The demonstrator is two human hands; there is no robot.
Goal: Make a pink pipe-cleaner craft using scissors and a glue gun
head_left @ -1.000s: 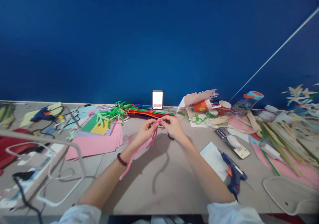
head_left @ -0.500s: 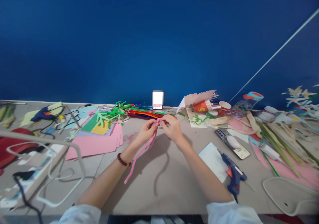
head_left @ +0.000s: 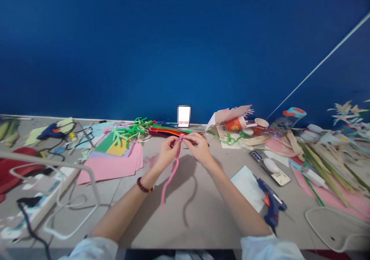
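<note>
Pink pipe cleaners [head_left: 174, 170] hang from between my two hands, their loose ends trailing down over the table. At their top is a small bunched or twisted part, pinched from both sides. My left hand [head_left: 168, 150], with a beaded bracelet on the wrist, is closed on the pink strands. My right hand [head_left: 199, 148] pinches the same top part, fingertips almost touching those of the left. Just beyond the hands lies a bundle of coloured pipe cleaners [head_left: 162, 131]. The fingertips partly cover the twisted part.
A phone [head_left: 184, 116] stands against the blue wall. At left are pink paper sheets [head_left: 111, 169], green pipe-cleaner pieces [head_left: 123, 134] and a power strip [head_left: 40, 202]. At right lie a glue gun [head_left: 271, 203], another phone [head_left: 281, 177], a red paper cup [head_left: 234, 124] and dried leaves [head_left: 320, 161].
The hanging pink ends have swung to the right and now hang more steeply. Both hands have shifted slightly, still pinching the top of the strands.
</note>
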